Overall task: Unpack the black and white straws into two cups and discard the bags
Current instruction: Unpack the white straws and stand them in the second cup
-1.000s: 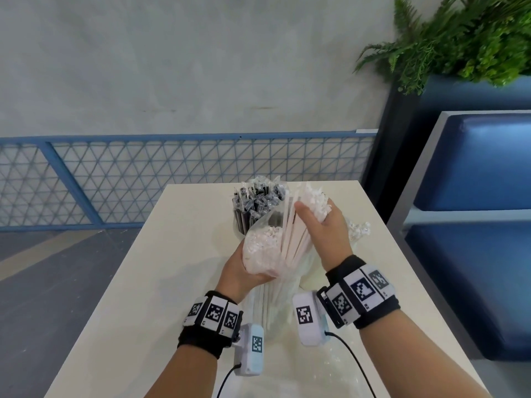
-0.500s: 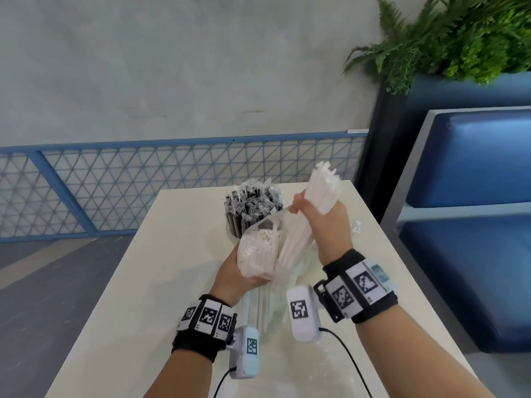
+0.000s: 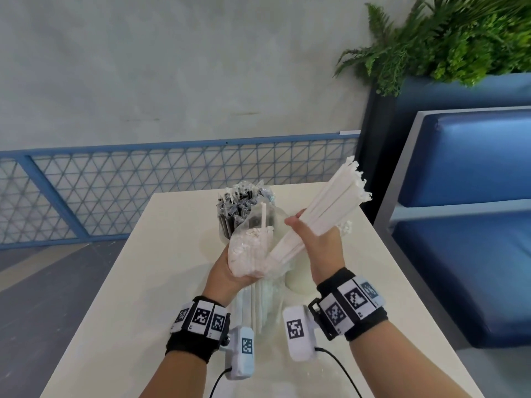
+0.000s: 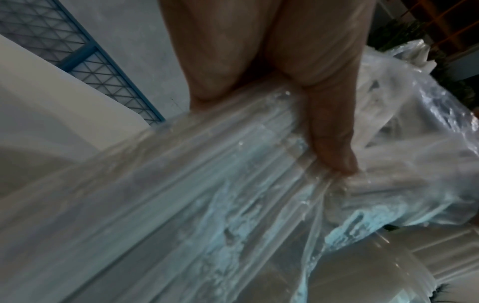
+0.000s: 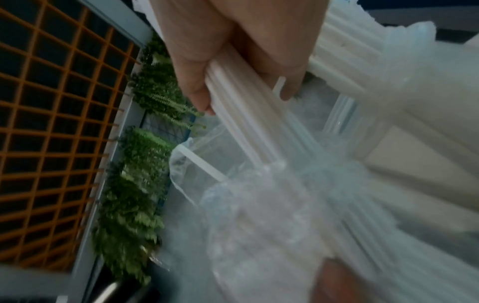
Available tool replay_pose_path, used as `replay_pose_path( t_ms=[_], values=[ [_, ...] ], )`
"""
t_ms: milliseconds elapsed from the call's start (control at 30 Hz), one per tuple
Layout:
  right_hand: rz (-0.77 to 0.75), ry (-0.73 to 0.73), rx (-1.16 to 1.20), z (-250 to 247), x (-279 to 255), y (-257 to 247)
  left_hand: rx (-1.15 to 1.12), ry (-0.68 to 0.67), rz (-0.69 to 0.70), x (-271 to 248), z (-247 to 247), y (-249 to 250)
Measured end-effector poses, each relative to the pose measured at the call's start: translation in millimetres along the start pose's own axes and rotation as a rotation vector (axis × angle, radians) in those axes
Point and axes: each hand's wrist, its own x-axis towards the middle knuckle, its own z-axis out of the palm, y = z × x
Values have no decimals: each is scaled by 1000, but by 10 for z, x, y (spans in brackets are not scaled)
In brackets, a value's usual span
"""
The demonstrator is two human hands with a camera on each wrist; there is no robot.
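My left hand (image 3: 227, 271) grips a clear plastic bag (image 3: 250, 254) still holding many white wrapped straws; its lower part hangs down to the table. In the left wrist view the fingers (image 4: 329, 143) curl round the bag (image 4: 207, 205). My right hand (image 3: 319, 239) grips a thick bundle of white straws (image 3: 330, 208), pulled up and right, their lower ends still at the bag's mouth. The right wrist view shows fingers (image 5: 259, 61) wrapped round that bundle (image 5: 259, 123). Behind stands a cup packed with black wrapped straws (image 3: 241, 208). A white cup (image 3: 298, 280) sits under my right wrist.
The cream table (image 3: 143, 297) is narrow, with floor to its left. A blue mesh fence (image 3: 143, 182) runs behind it. A blue padded bench (image 3: 474, 225) stands close on the right, and a planter with ferns (image 3: 445, 38) is at the back right.
My right hand has drawn the bundle of white straws up and to the right out of the bag. My left hand has kept its hold on the bag, which sank slightly.
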Motion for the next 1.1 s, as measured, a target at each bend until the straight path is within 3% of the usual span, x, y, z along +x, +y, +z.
replay_pose_path(
  t_ms=[167, 333, 533, 833, 1033, 1100],
  values=[
    [86, 207, 365, -45, 150, -167, 16, 43, -29, -9, -35, 13],
    [46, 307, 448, -160, 225, -289, 41, 83, -64, 0, -68, -8],
    [-211, 384, 137, -316, 371, -379, 33, 112, -85, 10, -95, -71],
    [-94, 236, -217, -138, 598, 79, 31, 95, -66, -6, -122, -116],
    [-243, 154, -265, -139, 626, 72, 34, 84, -63, 13, -160, -180],
    [-313, 187, -407, -202, 599, 78, 31, 90, -61, 23, -168, -197]
  ],
)
